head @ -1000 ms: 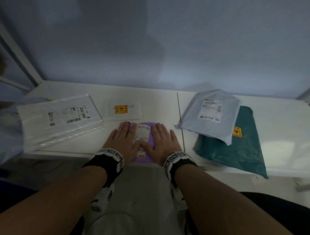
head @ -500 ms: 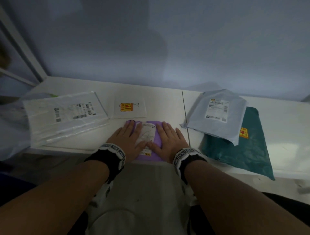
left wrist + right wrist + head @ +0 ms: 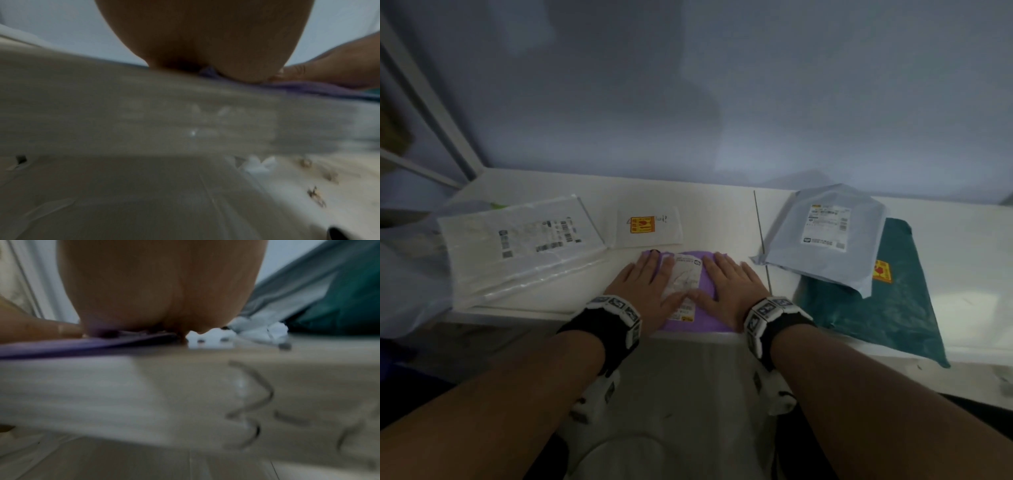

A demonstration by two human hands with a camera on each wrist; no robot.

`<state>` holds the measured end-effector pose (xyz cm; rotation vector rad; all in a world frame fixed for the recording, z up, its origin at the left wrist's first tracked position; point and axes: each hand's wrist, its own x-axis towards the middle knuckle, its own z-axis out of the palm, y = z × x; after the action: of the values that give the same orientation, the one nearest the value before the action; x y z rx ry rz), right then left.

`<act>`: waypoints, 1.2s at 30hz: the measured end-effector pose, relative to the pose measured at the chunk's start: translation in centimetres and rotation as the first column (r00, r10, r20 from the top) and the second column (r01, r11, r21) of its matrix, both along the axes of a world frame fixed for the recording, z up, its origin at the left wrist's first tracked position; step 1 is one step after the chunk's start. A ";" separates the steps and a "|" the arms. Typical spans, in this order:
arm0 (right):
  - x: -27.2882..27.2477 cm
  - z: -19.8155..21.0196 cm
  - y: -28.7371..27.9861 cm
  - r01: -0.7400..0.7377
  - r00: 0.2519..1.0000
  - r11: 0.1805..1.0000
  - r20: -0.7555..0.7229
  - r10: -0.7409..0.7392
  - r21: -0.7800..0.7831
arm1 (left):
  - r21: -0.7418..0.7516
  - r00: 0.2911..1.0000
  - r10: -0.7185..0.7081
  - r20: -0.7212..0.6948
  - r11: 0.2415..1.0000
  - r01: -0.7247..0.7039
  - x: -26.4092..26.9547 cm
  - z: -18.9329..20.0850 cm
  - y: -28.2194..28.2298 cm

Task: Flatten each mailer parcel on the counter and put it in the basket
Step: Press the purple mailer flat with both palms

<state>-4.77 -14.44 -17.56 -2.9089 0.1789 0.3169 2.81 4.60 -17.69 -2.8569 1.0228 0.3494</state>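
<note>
Head view shows both sets of fingers laid out straight and flat: the left hand (image 3: 645, 287) and the right hand (image 3: 729, 289) lie palm-down side by side on the purple mailer (image 3: 707, 274), thumbs angled toward each other over its white label (image 3: 685, 279), gripping nothing. That mailer lies flat at the near edge of the white table (image 3: 722, 212), its long axis running away from the person toward the wall, its near end at the table's edge or perhaps slightly over it; the dim light makes that hard to judge. Both wrist views, blurred, show the heels of the palms bearing down on the thin purple sheet (image 3: 86, 344).

Just beyond the fingertips lies a small white envelope (image 3: 650, 228) with an orange sticker, its long side across the table. Left of it a large clear-and-white mailer (image 3: 524, 246) lies with its long axis crosswise, slightly tilted. Right of the table's seam, a grey mailer (image 3: 825, 240) with a printed label overlaps the far left part of a dark green mailer (image 3: 887, 308), whose long axis runs toward the near right.
</note>
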 end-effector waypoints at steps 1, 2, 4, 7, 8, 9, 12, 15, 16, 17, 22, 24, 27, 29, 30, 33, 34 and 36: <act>0.0 0.4 0.0 -0.010 1.000 1.000 0.016 0.010 0.000 | 0.006 1.000 -0.007 0.005 1.000 0.007 0.2 0.3 0.0; -0.2 0.9 -0.1 -0.016 0.999 1.000 0.049 0.017 -0.014 | -0.001 1.000 -0.016 0.021 1.000 0.016 0.4 0.6 0.0; -1.0 1.6 -0.1 -0.014 0.990 0.998 0.137 0.023 -0.066 | -0.031 0.997 -0.011 0.072 0.999 0.013 0.6 1.2 0.2; -2.5 2.9 0.1 0.022 0.986 0.990 0.168 0.001 -0.139 | -0.094 0.996 0.042 0.074 0.995 -0.035 0.0 2.0 0.2; -2.8 3.2 0.1 0.025 0.987 0.988 0.162 0.000 -0.155 | -0.112 0.997 0.042 0.059 0.993 -0.035 -0.3 2.1 0.0; -2.9 3.5 0.3 0.026 0.986 0.987 0.167 0.002 -0.162 | -0.146 0.998 0.038 0.050 0.989 -0.030 -0.7 2.0 -0.4; -2.4 3.6 0.3 0.037 0.959 0.995 0.283 -0.010 -0.091 | -0.258 0.998 0.057 0.026 0.965 -0.048 -1.6 1.3 -2.0; -0.5 2.0 0.5 -0.027 0.953 0.999 0.304 0.015 0.033 | -0.264 0.994 0.097 -0.043 0.959 -0.104 -2.4 0.2 -3.0; 0.0 1.3 0.5 -0.068 0.961 0.997 0.272 0.055 0.037 | -0.254 0.994 0.104 -0.044 0.961 -0.112 -2.7 -0.2 -3.1; 0.3 0.7 0.6 -0.102 0.968 0.994 0.233 0.093 0.026 | -0.247 0.995 0.101 -0.028 0.963 -0.105 -2.9 -0.5 -3.1; 0.1 -1.0 0.9 -0.075 0.990 0.989 0.132 0.058 0.130 | -0.260 0.997 0.074 0.005 0.963 -0.070 -3.2 -1.0 -2.8; 0.0 -1.0 0.9 -0.062 0.992 0.988 0.120 0.045 0.139 | -0.244 0.998 0.061 -0.006 0.968 -0.060 -3.0 -1.0 -2.7; 0.1 -1.2 1.0 -0.052 0.995 0.992 0.091 0.041 0.115 | -0.222 0.999 0.036 -0.023 0.974 -0.040 -2.7 -1.1 -2.6; 0.5 -1.0 1.3 -0.016 0.998 0.990 0.064 0.007 0.142 | -0.204 0.999 0.020 -0.037 0.979 -0.027 -2.5 -0.9 -2.3; 0.7 -0.5 1.5 0.017 0.996 0.981 0.083 -0.034 0.191 | -0.194 0.999 0.015 -0.043 0.981 -0.023 -2.6 -0.7 -2.1; 1.5 1.0 1.8 0.179 0.941 0.915 0.209 -0.267 0.363 | -0.182 0.998 0.034 -0.046 0.982 -0.042 -3.1 -0.2 -1.5; 1.7 1.6 1.8 0.253 0.916 0.884 0.198 -0.350 0.392 | -0.179 0.998 0.042 -0.041 0.983 -0.048 -3.2 -0.2 -1.3; 2.2 2.4 1.2 0.391 0.884 0.822 0.081 -0.461 0.414 | -0.178 0.998 0.050 -0.034 0.983 -0.055 -3.3 -0.3 -1.1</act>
<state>-2.53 -13.20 -15.16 -2.3960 0.6517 0.0067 -0.54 3.48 -17.96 -3.0517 1.0355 0.3201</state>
